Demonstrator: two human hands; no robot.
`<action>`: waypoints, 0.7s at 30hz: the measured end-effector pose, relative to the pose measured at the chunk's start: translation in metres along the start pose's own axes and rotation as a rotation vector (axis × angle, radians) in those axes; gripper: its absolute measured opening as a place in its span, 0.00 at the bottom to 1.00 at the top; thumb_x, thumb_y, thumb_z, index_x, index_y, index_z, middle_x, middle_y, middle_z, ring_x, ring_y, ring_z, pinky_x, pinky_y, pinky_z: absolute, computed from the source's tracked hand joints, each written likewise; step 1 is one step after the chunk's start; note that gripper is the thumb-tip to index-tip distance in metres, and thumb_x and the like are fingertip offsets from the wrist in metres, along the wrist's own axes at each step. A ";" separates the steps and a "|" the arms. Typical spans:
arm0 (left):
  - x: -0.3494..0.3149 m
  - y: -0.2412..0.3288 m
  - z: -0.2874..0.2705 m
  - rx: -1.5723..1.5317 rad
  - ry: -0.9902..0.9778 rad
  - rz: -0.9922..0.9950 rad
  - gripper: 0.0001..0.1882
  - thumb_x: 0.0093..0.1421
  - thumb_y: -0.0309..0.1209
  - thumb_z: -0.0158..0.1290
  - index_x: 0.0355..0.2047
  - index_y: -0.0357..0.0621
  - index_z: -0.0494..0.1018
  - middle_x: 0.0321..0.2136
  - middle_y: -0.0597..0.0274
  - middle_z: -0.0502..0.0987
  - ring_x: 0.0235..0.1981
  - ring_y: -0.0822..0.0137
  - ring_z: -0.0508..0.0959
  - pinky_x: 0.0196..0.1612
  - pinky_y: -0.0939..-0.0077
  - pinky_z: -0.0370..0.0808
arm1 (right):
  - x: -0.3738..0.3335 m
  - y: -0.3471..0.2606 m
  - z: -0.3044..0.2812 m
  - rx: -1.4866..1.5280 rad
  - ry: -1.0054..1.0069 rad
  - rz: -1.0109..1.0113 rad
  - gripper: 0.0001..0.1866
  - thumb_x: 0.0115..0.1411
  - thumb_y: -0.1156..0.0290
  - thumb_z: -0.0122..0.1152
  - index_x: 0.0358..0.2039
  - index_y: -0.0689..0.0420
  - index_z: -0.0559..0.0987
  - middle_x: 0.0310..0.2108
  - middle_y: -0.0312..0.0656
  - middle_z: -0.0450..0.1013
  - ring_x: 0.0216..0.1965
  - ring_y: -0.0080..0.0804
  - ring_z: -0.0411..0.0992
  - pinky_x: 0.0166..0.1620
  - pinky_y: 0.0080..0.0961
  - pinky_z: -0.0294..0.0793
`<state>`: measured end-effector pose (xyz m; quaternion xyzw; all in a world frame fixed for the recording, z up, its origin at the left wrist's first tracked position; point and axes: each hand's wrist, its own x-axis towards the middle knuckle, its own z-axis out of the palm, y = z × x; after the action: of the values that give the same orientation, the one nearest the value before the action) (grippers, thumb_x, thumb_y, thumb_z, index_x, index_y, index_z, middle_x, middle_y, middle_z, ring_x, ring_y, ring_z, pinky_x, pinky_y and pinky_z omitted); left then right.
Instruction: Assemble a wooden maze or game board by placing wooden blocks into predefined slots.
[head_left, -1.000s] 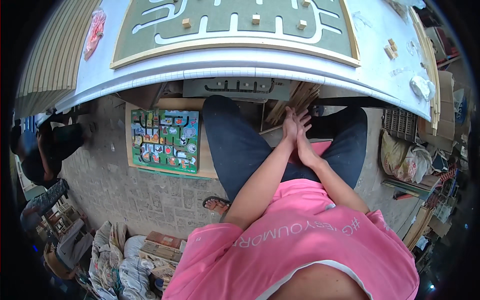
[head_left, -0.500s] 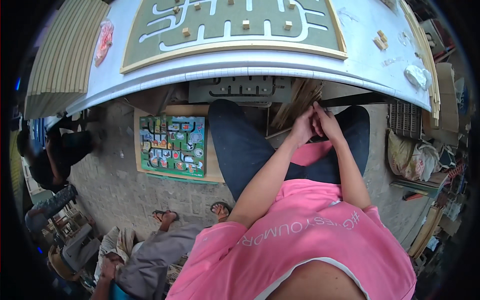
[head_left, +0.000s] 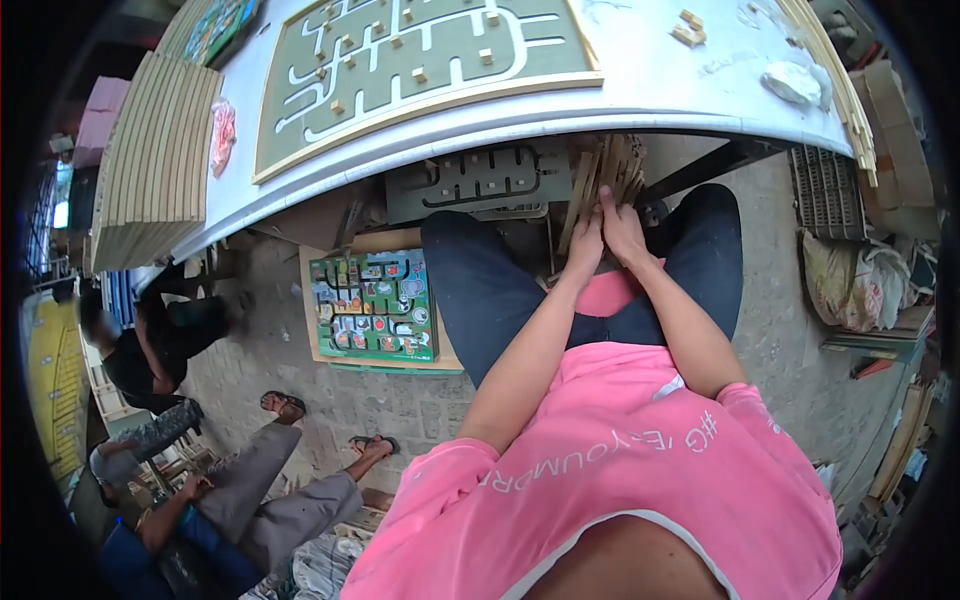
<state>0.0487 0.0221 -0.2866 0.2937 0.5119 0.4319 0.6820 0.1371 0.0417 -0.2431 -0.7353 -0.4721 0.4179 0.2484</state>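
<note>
My left hand and my right hand are close together between my knees, just below the table edge. Their fingers point forward, stretched out, and the palms face each other, touching or nearly so. I see nothing held in either hand. Right beyond the fingertips, a bundle of thin wooden strips lies under the table. On the white table, a grey-green maze board in a pale wooden frame carries several small wooden cubes along its white grooves.
To my left, a colourful maze board rests on a wooden panel. Another grey board sits under the table. Stacked wooden frames and a red-white plastic bag occupy the table's left. Two people are at the left, one seated.
My hands have gone from loosely clasped to stretched out together, slightly forward. The view has swung left, so more of the left side shows. The seated person's feet have shifted.
</note>
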 end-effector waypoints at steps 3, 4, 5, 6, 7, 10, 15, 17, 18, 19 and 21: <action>-0.003 0.002 -0.003 0.015 -0.082 -0.080 0.21 0.70 0.43 0.39 0.49 0.38 0.69 0.39 0.61 0.76 0.40 0.71 0.74 0.44 0.80 0.70 | 0.003 0.002 -0.003 0.039 0.135 -0.129 0.36 0.67 0.47 0.39 0.24 0.72 0.76 0.22 0.63 0.72 0.33 0.63 0.73 0.39 0.48 0.69; -0.004 0.002 -0.003 0.028 -0.083 -0.082 0.21 0.70 0.43 0.39 0.49 0.38 0.69 0.39 0.61 0.76 0.40 0.71 0.74 0.44 0.80 0.70 | 0.003 0.003 -0.005 0.062 0.146 -0.155 0.33 0.66 0.50 0.42 0.22 0.71 0.75 0.20 0.65 0.70 0.30 0.62 0.73 0.36 0.50 0.69; -0.005 0.002 -0.002 0.032 -0.080 -0.044 0.18 0.69 0.40 0.41 0.48 0.37 0.70 0.37 0.61 0.76 0.38 0.72 0.74 0.41 0.81 0.70 | 0.005 0.007 -0.005 0.074 0.153 -0.149 0.33 0.66 0.50 0.42 0.22 0.71 0.75 0.20 0.65 0.70 0.30 0.62 0.73 0.36 0.50 0.69; -0.007 0.002 -0.001 0.036 -0.077 -0.006 0.16 0.68 0.36 0.43 0.46 0.37 0.71 0.36 0.62 0.77 0.35 0.73 0.75 0.38 0.81 0.71 | 0.009 0.010 -0.004 0.020 0.174 -0.126 0.32 0.66 0.52 0.42 0.21 0.71 0.76 0.20 0.63 0.71 0.31 0.60 0.74 0.39 0.47 0.70; -0.008 0.002 0.000 0.040 -0.075 0.032 0.13 0.67 0.33 0.45 0.44 0.36 0.72 0.35 0.62 0.77 0.33 0.74 0.75 0.35 0.82 0.71 | 0.011 0.014 -0.004 -0.035 0.194 -0.102 0.31 0.66 0.54 0.43 0.20 0.71 0.77 0.20 0.62 0.72 0.33 0.59 0.75 0.42 0.45 0.72; -0.013 0.008 -0.007 0.113 -0.008 0.046 0.10 0.65 0.29 0.48 0.42 0.36 0.73 0.33 0.63 0.78 0.30 0.76 0.75 0.32 0.83 0.72 | 0.009 0.006 -0.008 0.114 0.222 -0.037 0.31 0.64 0.53 0.46 0.21 0.72 0.76 0.21 0.65 0.71 0.33 0.61 0.75 0.41 0.45 0.71; -0.014 0.007 -0.008 0.159 0.086 0.022 0.11 0.65 0.33 0.52 0.40 0.38 0.74 0.29 0.64 0.77 0.28 0.76 0.75 0.31 0.81 0.75 | 0.025 0.022 -0.010 0.388 0.184 0.058 0.33 0.62 0.44 0.49 0.21 0.67 0.76 0.16 0.48 0.71 0.20 0.39 0.71 0.28 0.35 0.69; -0.016 0.011 -0.009 0.212 0.074 0.004 0.12 0.65 0.33 0.51 0.45 0.38 0.73 0.31 0.65 0.77 0.29 0.76 0.75 0.32 0.81 0.75 | 0.019 0.018 -0.012 0.420 0.021 0.153 0.34 0.61 0.41 0.49 0.22 0.65 0.77 0.17 0.44 0.72 0.21 0.35 0.71 0.29 0.32 0.69; -0.018 0.016 -0.006 0.194 0.053 0.042 0.14 0.65 0.33 0.51 0.47 0.39 0.72 0.32 0.66 0.76 0.30 0.76 0.75 0.32 0.81 0.74 | 0.013 0.013 -0.014 0.444 -0.095 0.106 0.35 0.62 0.40 0.47 0.22 0.65 0.77 0.18 0.43 0.73 0.23 0.35 0.72 0.31 0.31 0.70; -0.021 0.020 -0.003 0.176 0.032 0.079 0.15 0.65 0.34 0.51 0.49 0.40 0.71 0.32 0.67 0.76 0.31 0.76 0.75 0.33 0.81 0.74 | 0.008 0.007 -0.016 0.467 -0.210 0.059 0.36 0.62 0.39 0.45 0.23 0.64 0.77 0.19 0.41 0.73 0.25 0.35 0.72 0.33 0.30 0.70; -0.022 0.016 -0.003 0.156 0.034 0.080 0.17 0.66 0.34 0.50 0.52 0.42 0.70 0.33 0.67 0.76 0.33 0.76 0.75 0.33 0.81 0.73 | 0.000 0.001 -0.018 0.462 -0.196 0.011 0.39 0.62 0.36 0.42 0.24 0.66 0.78 0.23 0.44 0.75 0.29 0.35 0.73 0.39 0.30 0.70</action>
<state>0.0393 0.0097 -0.2637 0.3588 0.5434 0.4225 0.6304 0.1527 0.0416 -0.2343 -0.6176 -0.3819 0.5852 0.3608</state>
